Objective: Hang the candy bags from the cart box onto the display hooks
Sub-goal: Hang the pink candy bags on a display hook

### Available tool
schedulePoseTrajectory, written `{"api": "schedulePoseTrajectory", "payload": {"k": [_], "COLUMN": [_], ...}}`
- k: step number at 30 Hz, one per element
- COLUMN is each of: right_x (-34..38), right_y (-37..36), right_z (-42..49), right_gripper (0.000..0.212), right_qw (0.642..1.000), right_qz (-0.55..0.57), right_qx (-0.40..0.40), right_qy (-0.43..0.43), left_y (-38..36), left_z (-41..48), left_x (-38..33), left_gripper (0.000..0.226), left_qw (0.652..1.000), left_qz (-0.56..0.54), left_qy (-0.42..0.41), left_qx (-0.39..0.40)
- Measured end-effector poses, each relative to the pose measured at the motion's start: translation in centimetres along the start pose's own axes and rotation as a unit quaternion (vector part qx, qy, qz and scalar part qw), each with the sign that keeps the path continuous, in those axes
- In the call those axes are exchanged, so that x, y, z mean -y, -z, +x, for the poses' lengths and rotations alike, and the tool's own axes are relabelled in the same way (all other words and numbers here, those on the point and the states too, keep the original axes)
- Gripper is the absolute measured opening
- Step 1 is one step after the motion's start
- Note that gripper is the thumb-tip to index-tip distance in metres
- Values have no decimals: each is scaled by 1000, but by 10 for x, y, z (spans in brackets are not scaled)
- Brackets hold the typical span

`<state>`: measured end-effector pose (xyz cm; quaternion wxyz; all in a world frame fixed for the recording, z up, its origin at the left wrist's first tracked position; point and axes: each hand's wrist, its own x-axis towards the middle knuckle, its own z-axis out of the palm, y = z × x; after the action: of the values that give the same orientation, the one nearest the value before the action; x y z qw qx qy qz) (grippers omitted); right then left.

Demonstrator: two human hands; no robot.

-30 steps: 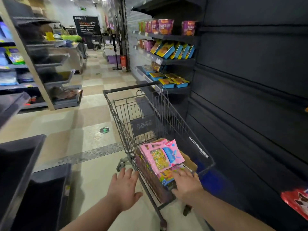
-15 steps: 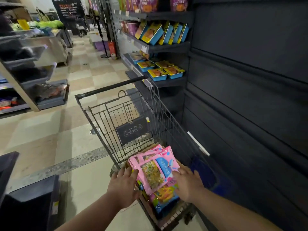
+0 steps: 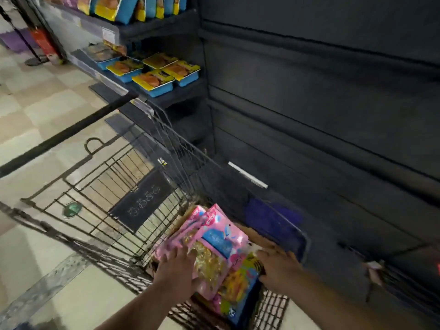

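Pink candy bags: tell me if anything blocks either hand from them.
Nothing visible does. The left hand already rests on the pink candy bags; the right hand lies beside them on the cardboard box edge.

Motion blur is smearing the cart (image 3: 147, 186) wires and the print on the pink candy bags (image 3: 214, 241). The left hand (image 3: 177, 270) is covering the bags' lower left corner. The cardboard box (image 3: 259, 236) is mostly hiding beneath them. The bottom edge is cutting off both forearms.
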<state>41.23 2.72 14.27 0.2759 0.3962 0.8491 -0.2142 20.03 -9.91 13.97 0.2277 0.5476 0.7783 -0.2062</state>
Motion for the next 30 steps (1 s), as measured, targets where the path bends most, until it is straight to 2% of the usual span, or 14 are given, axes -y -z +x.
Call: {"api": "schedulePoseTrajectory", "payload": {"k": [7, 13, 18, 23, 25, 28, 30], "right_x": [35, 71, 83, 87, 87, 88, 89], "right_y": [-17, -50, -78, -104, -112, -126, -133], "right_z": [54, 107, 139, 158, 166, 176, 182], "right_gripper": [61, 67, 67, 69, 73, 71, 70], "right_qw": [992, 977, 939, 908, 880, 808, 765], "right_qz": [58, 119, 264, 328, 382, 500, 560], "right_qx": [67, 124, 137, 134, 115, 63, 29], "right_qy": [-86, -125, -174, -225, -257, -305, -318], "left_y": [-2, -10, -37, -56, -61, -69, -70], "left_z": [86, 138, 180, 218, 231, 246, 248], "left_x": [65, 86, 88, 85, 83, 80, 76], "left_gripper": [75, 76, 81, 90, 91, 88, 82], "left_qw": [998, 994, 988, 979, 976, 963, 953], "left_qz": [4, -9, -75, -113, -123, -181, -237], "left_qy": [-52, -78, -68, -89, -75, -47, -24], "left_qx": [41, 82, 116, 144, 162, 193, 185]}}
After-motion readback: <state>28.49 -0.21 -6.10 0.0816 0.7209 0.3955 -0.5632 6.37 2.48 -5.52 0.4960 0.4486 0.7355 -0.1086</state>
